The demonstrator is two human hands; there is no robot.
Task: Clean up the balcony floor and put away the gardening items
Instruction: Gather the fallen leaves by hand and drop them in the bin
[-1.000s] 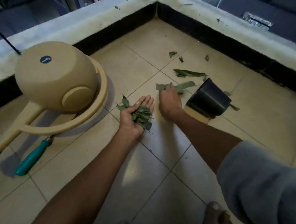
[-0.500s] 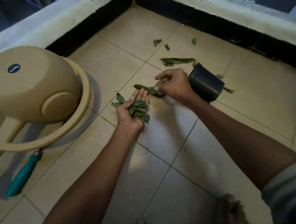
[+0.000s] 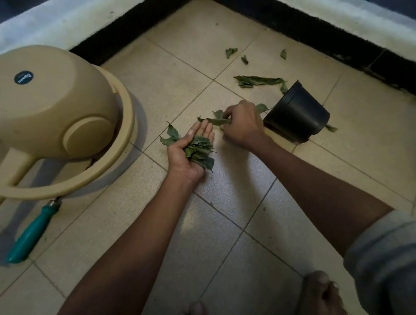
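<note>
My left hand (image 3: 185,154) lies palm up with its fingers straight, carrying a pile of green leaves (image 3: 199,150). Just right of it, my right hand (image 3: 242,124) pinches a long green leaf (image 3: 214,120) and holds it over the left fingertips. A black plastic pot (image 3: 297,113) lies on its side on the tiled floor, right next to my right hand. More leaves (image 3: 258,80) are scattered on the tiles beyond the pot, towards the corner.
A tan watering can (image 3: 43,107) lies on its side at the left. A teal-handled tool (image 3: 32,233) rests on the floor below it. A low parapet wall (image 3: 340,17) encloses the corner. My bare feet (image 3: 320,294) are at the bottom edge.
My right hand has picked leaves off the floor near the pot and brought them over to my left palm. The left hand has stayed put with its pile.
</note>
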